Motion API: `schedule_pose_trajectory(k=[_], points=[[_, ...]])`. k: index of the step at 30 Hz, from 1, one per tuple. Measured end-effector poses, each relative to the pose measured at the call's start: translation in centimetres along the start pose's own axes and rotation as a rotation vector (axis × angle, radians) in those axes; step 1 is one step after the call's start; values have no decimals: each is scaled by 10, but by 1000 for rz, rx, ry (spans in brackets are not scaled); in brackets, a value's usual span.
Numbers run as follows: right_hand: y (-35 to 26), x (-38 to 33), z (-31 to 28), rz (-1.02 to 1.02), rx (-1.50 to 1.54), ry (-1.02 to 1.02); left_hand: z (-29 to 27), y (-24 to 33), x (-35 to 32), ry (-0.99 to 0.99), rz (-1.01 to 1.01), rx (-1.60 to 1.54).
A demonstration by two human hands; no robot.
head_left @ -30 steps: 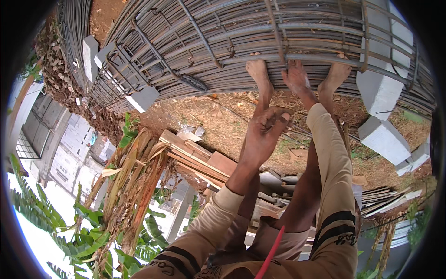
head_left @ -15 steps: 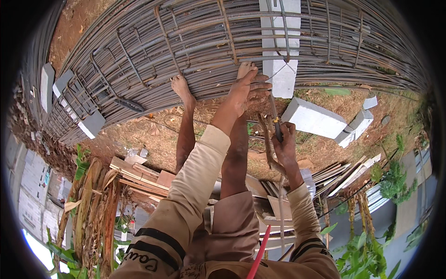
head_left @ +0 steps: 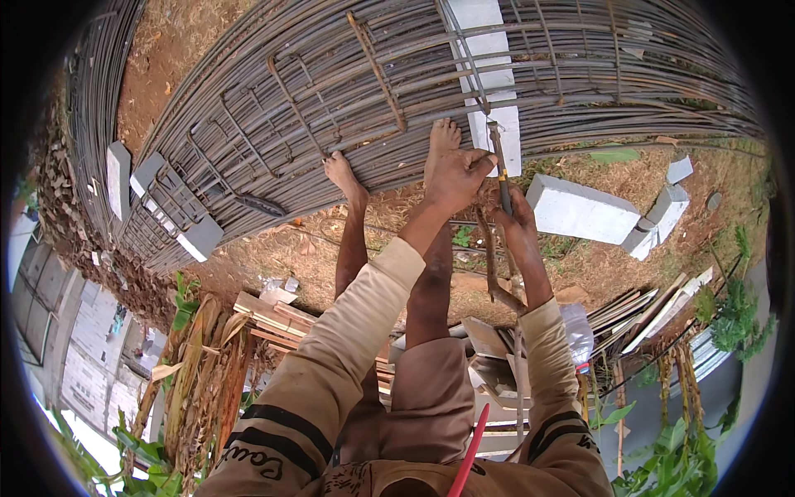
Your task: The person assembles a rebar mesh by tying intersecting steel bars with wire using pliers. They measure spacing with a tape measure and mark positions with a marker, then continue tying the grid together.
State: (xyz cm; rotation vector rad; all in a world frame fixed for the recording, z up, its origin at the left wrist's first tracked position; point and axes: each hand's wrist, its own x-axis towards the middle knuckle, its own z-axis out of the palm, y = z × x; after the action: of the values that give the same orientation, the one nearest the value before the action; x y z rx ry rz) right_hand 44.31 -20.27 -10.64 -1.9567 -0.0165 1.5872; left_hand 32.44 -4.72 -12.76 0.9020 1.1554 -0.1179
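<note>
clearly, the right hand [head_left: 517, 219] is clenching the dark handle of a slim metal tool [head_left: 502, 171], gripping it below a yellow band; the tool is pointing up and away from the person, and its tip is meeting, or nearly meeting, a thin wire [head_left: 489, 118] at the near edge of a rebar cage [head_left: 377, 70]; the left hand [head_left: 455, 180] is hovering just beside the tool, its thumb and fingers bending close together, though i cannot tell whether anything is being pinched between them; the cage is lying over a broad spread of long steel rods [head_left: 563, 131], and a white block [head_left: 510, 142] is sitting under the cage, right behind the tool's tip; both bare feet are resting on the rods, the left foot [head_left: 341, 174] well apart from the hands, the right foot [head_left: 445, 135] just beyond the left hand; a second white block [head_left: 580, 207] is lying on the ground to the right of the right hand; a crooked branch [head_left: 491, 273] is rising near the right forearm; a clear plastic bag [head_left: 577, 331] is showing beside that sleeve, and a red strap [head_left: 469, 451] is dangling before the shirt.
</note>
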Motion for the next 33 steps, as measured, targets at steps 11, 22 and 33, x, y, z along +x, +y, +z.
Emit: schedule_pose_trajectory(k=[11, 22, 33], points=[[2, 29, -31, -55, -91, -170, 10, -1, -3, 117, 221, 376], [-53, 19, -29, -290, -969, 57, 16, -10, 0, 64, 114, 195], [-122, 14, -31, -172, -1119, -66, 51, -4, 33, -226, -348, -956]])
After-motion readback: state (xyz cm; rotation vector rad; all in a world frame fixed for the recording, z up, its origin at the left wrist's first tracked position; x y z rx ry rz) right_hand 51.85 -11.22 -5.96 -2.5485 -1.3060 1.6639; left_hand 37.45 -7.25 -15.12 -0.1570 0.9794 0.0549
